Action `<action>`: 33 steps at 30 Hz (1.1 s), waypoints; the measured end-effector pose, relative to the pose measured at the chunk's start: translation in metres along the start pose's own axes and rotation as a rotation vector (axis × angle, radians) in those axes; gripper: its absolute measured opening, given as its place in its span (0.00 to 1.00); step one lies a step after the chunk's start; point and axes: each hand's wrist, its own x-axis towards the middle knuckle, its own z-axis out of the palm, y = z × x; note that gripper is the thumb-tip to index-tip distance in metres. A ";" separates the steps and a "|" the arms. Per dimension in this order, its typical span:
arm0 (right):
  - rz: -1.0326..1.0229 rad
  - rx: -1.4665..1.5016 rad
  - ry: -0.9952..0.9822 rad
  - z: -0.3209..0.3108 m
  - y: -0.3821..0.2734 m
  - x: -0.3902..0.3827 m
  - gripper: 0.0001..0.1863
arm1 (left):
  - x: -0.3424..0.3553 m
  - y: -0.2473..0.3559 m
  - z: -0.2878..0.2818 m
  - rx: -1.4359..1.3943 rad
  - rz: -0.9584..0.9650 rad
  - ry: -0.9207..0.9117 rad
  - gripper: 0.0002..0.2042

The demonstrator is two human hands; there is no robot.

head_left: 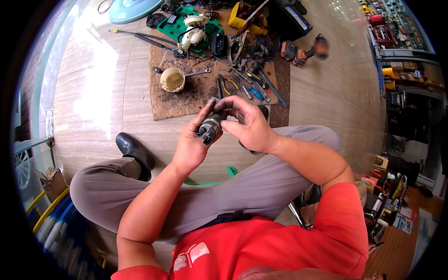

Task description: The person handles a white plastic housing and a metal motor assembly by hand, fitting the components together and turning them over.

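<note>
We held a dark, silver-banded cylindrical part (211, 126) between our left grip (192, 136) and right grip (254, 123), both clamped on it.

Open floor (135, 98) left of the cardboard (186, 106), but cup (172, 81) and pliers (225, 87) as obstacles atop it.
</note>
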 end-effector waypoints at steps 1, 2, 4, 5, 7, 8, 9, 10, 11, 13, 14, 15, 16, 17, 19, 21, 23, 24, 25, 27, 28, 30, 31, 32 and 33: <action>-0.007 -0.012 -0.001 0.000 0.000 0.000 0.19 | 0.000 -0.001 -0.001 0.010 0.015 -0.006 0.30; -0.013 -0.016 0.000 0.000 0.001 0.000 0.19 | 0.000 -0.002 -0.001 0.020 0.030 -0.011 0.29; -0.026 -0.025 0.000 0.000 0.002 0.000 0.19 | 0.000 -0.003 0.000 -0.035 0.002 0.033 0.32; -0.023 -0.021 0.000 0.000 0.001 0.000 0.19 | 0.000 -0.004 0.001 -0.063 -0.012 0.056 0.34; -0.015 -0.013 -0.001 0.001 0.000 0.000 0.19 | 0.000 -0.004 0.000 -0.032 -0.007 0.036 0.31; -0.008 0.009 0.006 0.002 0.000 0.000 0.19 | 0.000 -0.005 0.000 -0.017 -0.005 0.025 0.30; -0.001 0.031 0.014 0.003 0.000 0.000 0.18 | 0.001 -0.005 0.000 0.006 -0.002 0.030 0.30; 0.006 0.053 0.021 0.003 0.000 0.001 0.18 | 0.001 -0.005 0.001 0.030 0.001 0.035 0.30; 0.022 0.022 0.017 0.003 0.000 0.001 0.17 | 0.001 -0.005 0.002 0.053 0.004 0.040 0.30; 0.052 -0.038 0.004 0.004 0.000 0.003 0.17 | 0.004 -0.015 -0.002 0.096 0.054 0.061 0.31; 0.080 -0.067 -0.032 0.003 -0.001 0.003 0.18 | 0.004 -0.019 -0.003 0.117 0.079 0.071 0.31; 0.109 -0.096 -0.065 0.001 0.000 0.002 0.19 | 0.003 -0.019 -0.002 0.081 0.052 0.094 0.31; 0.137 -0.126 -0.098 0.000 0.000 0.002 0.20 | 0.003 -0.018 -0.001 0.045 0.026 0.118 0.31; 0.124 -0.109 -0.095 0.000 0.000 0.001 0.20 | 0.003 -0.017 0.000 0.009 0.000 0.142 0.31; 0.099 -0.070 -0.091 0.002 0.001 0.001 0.21 | 0.001 -0.015 0.000 0.098 0.003 0.172 0.32; 0.084 -0.051 -0.094 0.004 -0.001 0.000 0.23 | 0.001 -0.016 0.000 0.164 0.021 0.216 0.31; 0.088 -0.049 -0.102 0.005 -0.003 0.000 0.24 | 0.001 -0.020 0.000 0.206 0.053 0.276 0.31; 0.099 -0.059 -0.106 0.005 -0.005 0.000 0.24 | 0.001 -0.019 0.000 0.219 0.049 0.285 0.31; 0.110 -0.068 -0.110 0.005 -0.006 0.000 0.25 | 0.000 -0.018 0.000 0.232 0.044 0.295 0.31; 0.108 -0.071 -0.109 0.004 -0.005 0.000 0.25 | 0.000 -0.013 0.002 0.268 0.013 0.295 0.31; 0.107 -0.073 -0.107 0.004 -0.004 -0.001 0.25 | 0.000 -0.009 0.003 0.292 -0.013 0.285 0.32; 0.103 -0.104 -0.109 0.003 -0.004 -0.001 0.25 | 0.000 -0.008 0.003 0.341 -0.035 0.290 0.32; 0.101 -0.119 -0.111 0.003 -0.004 -0.001 0.25 | 0.000 -0.011 0.002 0.367 -0.031 0.305 0.32; 0.097 -0.119 -0.109 0.004 -0.003 -0.001 0.25 | -0.001 -0.012 0.001 0.392 -0.027 0.320 0.31; 0.092 -0.118 -0.107 0.004 -0.001 -0.001 0.25 | -0.001 -0.011 0.001 0.412 -0.021 0.337 0.31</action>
